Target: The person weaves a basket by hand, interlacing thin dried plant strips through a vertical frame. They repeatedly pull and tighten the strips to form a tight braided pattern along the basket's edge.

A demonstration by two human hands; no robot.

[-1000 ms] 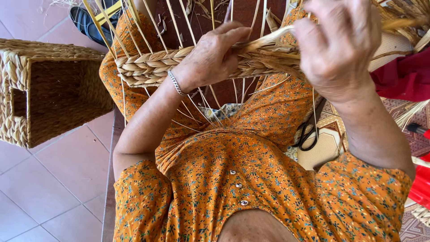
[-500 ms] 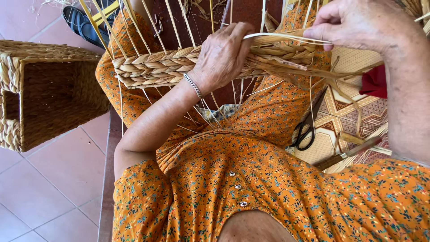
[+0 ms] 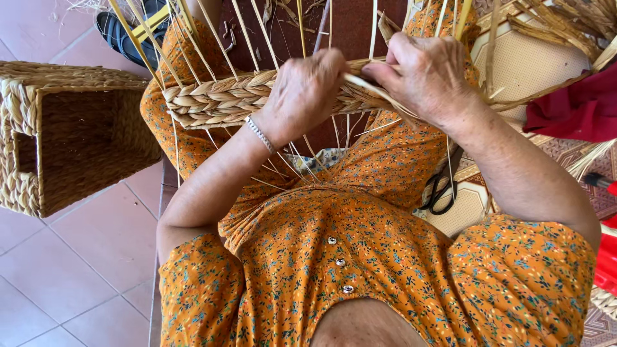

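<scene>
The braid [image 3: 218, 99], a thick plaited band of pale straw, runs sideways across the upright stakes [image 3: 193, 38] and passes under both hands. Its free stretch lies to the outer side of the left hand [image 3: 307, 90]; the worked end sits between the two hands.

The left hand is curled down over the braid, fingers closed on it, knuckles up, a bracelet [image 3: 260, 133] just behind at the wrist. The right hand [image 3: 424, 77] is close beside it, nearly touching, its fingers bent and pinched together on a flat strand [image 3: 376, 93] that leads from the braid's end under its fingertips. Whether the thumb also presses the braid is hidden.

Below the right wrist, black scissors [image 3: 440, 189] lie on a patterned mat. Well off beyond the left elbow stands a woven basket [image 3: 64, 135] on its side on the tiles.
</scene>
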